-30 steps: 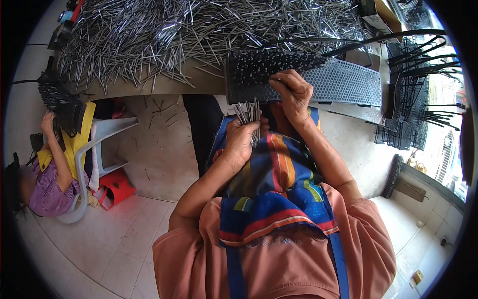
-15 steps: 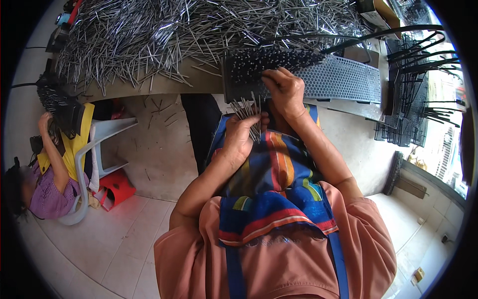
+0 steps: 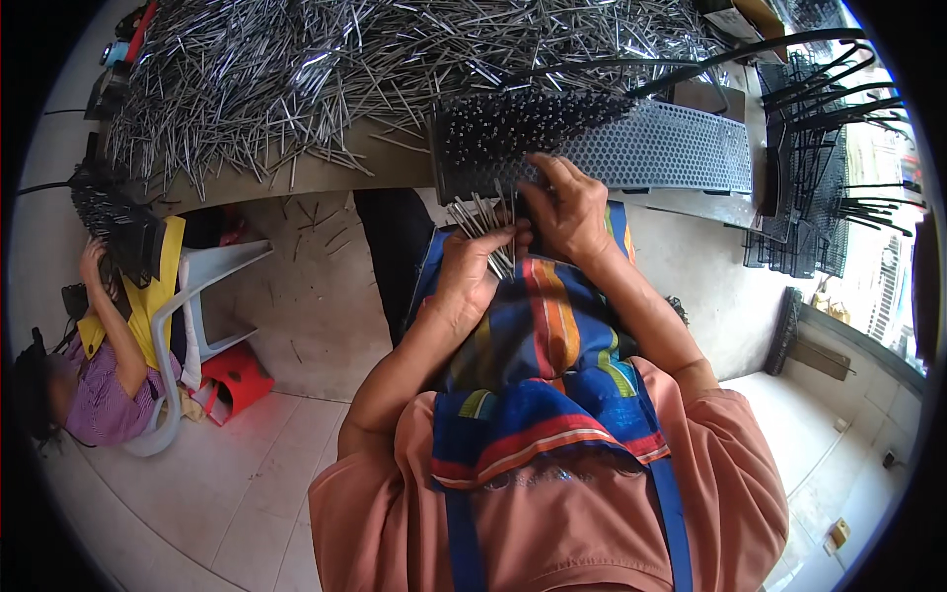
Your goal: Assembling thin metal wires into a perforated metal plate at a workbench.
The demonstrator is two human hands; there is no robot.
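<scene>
A fanned bunch of thin grey metal rods (image 3: 483,214) is gripped in my left hand (image 3: 472,264), its tips pointing up past my thumb. Just to the right, my right hand (image 3: 575,212) hovers near the rod tips with thumb and forefinger apart; nothing shows between them. Beyond both hands lies a long, curved grey panel (image 3: 671,153) full of small holes. Its left part is crowded with upright rods (image 3: 533,120) standing in the holes, while the holes on the right are bare. The fingertips of my left hand are partly hidden behind the bunch.
A large heap of loose rods (image 3: 296,84) covers the table (image 3: 256,185). Black hooked frames (image 3: 829,109) hang at the right. On the left, a person in a purple top (image 3: 113,395) sits on a pale chair (image 3: 163,370) with a similar dark panel (image 3: 123,232). A red container (image 3: 242,385) stands behind them.
My right hand has drawn back from the panel toward the bunch, and its fingers have spread from a pinch. My left hand keeps its hold on the rods.
</scene>
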